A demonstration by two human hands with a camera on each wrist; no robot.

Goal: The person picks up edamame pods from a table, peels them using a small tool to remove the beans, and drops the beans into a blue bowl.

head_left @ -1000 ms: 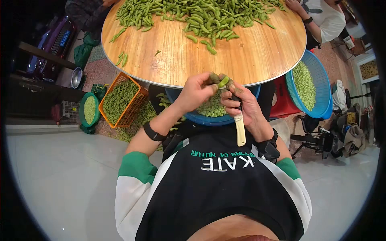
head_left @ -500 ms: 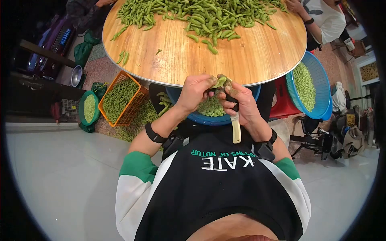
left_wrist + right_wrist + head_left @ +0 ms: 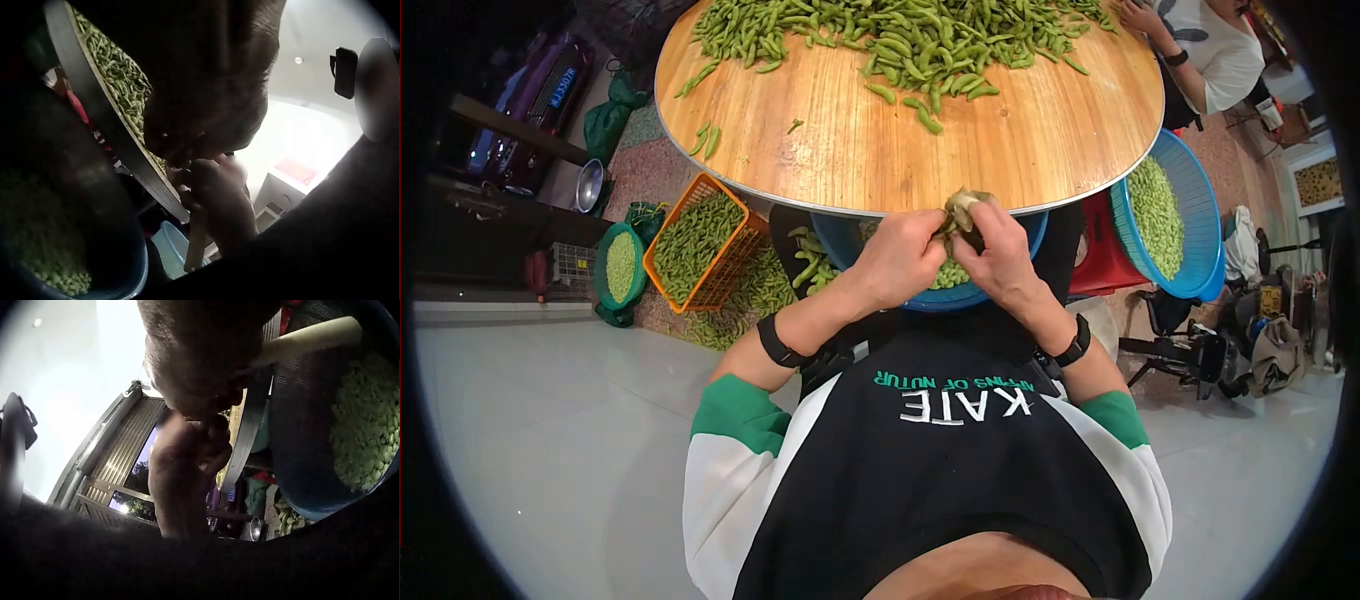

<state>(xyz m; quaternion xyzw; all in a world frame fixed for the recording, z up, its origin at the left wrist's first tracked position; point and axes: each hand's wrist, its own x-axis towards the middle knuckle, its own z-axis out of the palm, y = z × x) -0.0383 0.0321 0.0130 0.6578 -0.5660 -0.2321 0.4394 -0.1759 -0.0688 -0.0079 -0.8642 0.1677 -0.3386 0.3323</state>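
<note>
Your left hand (image 3: 895, 258) and right hand (image 3: 1000, 260) meet fingertip to fingertip, just past the near edge of the round table (image 3: 830, 150) and above the blue basin (image 3: 835, 240). Right hand: fingers curled, gripping a pale handle (image 3: 319, 340) that pokes out of your fist. Left hand: fingers bent in toward the right ones; can't tell what, if anything, they pinch. A brownish-green lump (image 3: 965, 208) shows between both sets of fingertips, at the far side of your hands; too blurred to say whether it's pod or finger covering.

Handle is smooth, slim, straight, with a rounded end; whatever it's fixed to is hidden by your hand. Basin is round plastic, partly filled with pale green shelled beans (image 3: 948, 272), small and roundish. Table is smooth wood with visible grain, shiny, metal-looking rim. Pod heap (image 3: 920, 45) sits at its far side: curved, bumpy, matte green, with a few loose pods nearer you.

Left of you, an orange crate (image 3: 730, 260), open lattice plastic, full of pods; beyond it a green basin (image 3: 638, 285) with pale beans. Right of you, a blue basket (image 3: 1200, 210), slatted plastic, holds more shelled beans, beside something red.
</note>
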